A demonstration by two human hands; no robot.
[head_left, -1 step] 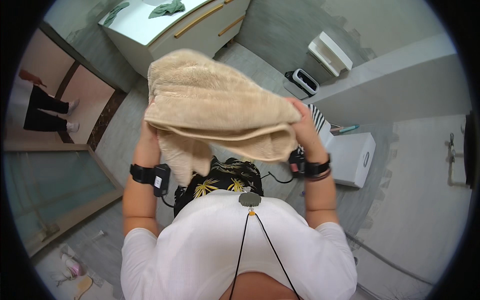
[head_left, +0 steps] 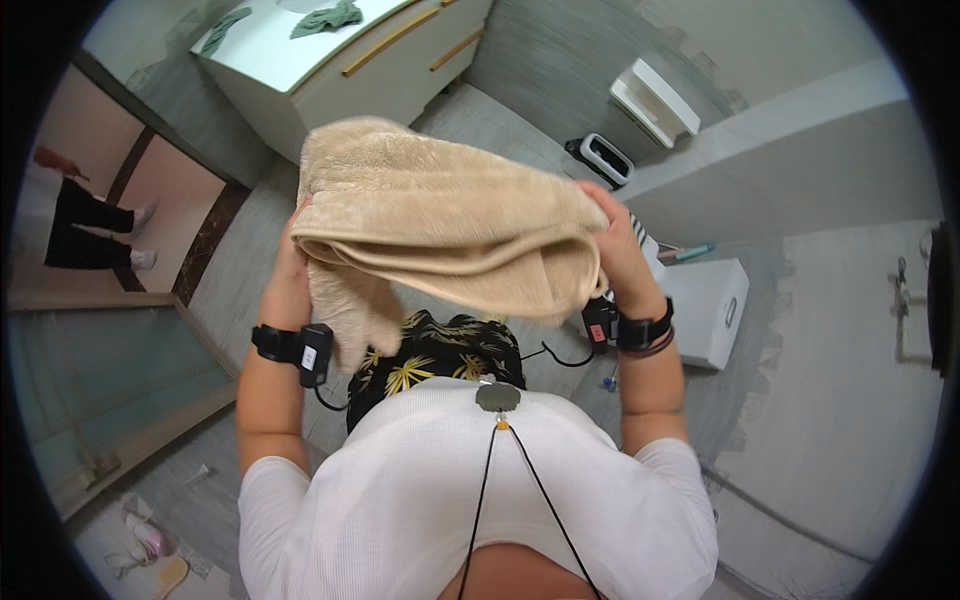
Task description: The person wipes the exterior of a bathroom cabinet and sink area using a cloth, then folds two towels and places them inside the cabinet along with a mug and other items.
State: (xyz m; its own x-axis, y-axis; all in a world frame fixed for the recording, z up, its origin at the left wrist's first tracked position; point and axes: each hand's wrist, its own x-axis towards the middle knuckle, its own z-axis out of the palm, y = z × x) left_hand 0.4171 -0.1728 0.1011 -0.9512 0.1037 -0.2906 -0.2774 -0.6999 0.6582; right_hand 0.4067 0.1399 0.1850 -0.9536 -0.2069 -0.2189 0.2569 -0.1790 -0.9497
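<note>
Nearest, at 6 o'clock: ribbed white shirt [head_left: 400, 490], thin black cord [head_left: 476, 510] over it, ending by a dark grey lump [head_left: 498, 398] whose kind I cannot make out. Beyond it, black trousers [head_left: 440, 350] with yellow leaf print, partly hidden. My left hand [head_left: 297, 250], between 9 and 10, clamps the beige cloth [head_left: 440, 200]; most fingers are lost behind fabric. My right hand [head_left: 612, 235], at 2, grips the opposite end, fingers partly buried in folds. Hands well apart, cloth between them, just off centre toward 12: plush pile, bound hem, slightly blurred, loose flap drooping at 9. Behind the right hand, a striped scrap [head_left: 640, 235], too covered to identify. Smooth white box [head_left: 718, 310] at 3, overlapped by the forearm. Rounded bin [head_left: 618, 182] between 1 and 2, dark inside. Cabinet [head_left: 350, 110] at 11, cut off above; gold bar handles, crumpled green cloth [head_left: 330, 18] on top. Between 9 and 10, another person's dark trousers [head_left: 88, 250]; upper body cropped.
</note>
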